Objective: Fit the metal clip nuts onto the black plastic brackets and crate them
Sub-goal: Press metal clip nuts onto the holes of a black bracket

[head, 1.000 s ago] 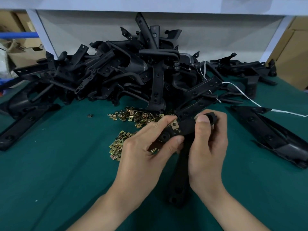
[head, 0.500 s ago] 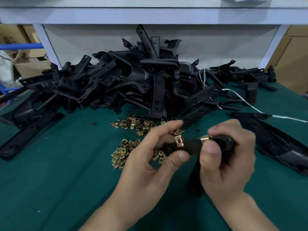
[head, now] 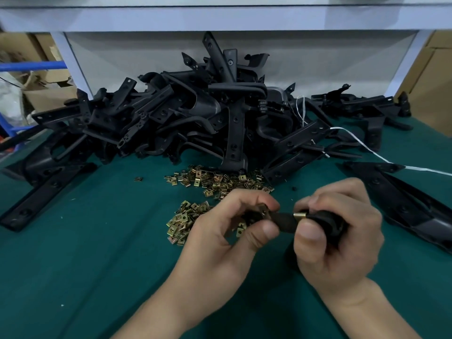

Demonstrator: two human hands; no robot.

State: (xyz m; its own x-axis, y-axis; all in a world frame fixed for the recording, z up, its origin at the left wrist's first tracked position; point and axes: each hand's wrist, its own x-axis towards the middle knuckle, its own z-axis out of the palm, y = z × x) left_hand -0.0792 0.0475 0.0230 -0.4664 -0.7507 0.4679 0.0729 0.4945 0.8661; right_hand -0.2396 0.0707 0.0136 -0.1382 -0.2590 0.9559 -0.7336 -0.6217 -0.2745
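A black plastic bracket [head: 285,222] is held level between both hands above the green table [head: 97,253]. My left hand [head: 227,238] pinches its left end, where a brass clip nut [head: 264,212] sits under my fingertips. My right hand [head: 340,238] grips the right end, thumb beside a second brass clip nut [head: 300,215] on the bracket. The bracket's lower part is hidden behind my right hand. Loose clip nuts [head: 215,182] lie scattered just beyond my hands, with a smaller heap [head: 183,221] to the left.
A big pile of black brackets [head: 195,113] fills the back of the table under a white shelf [head: 220,18]. A long bracket [head: 46,194] lies at left, another [head: 406,204] at right. A white string [head: 367,150] trails right. Cardboard boxes [head: 49,94] stand behind.
The bracket has swung from pointing down to lying level, and both hands have shifted right and lower. A clip nut now shows by my right thumb.
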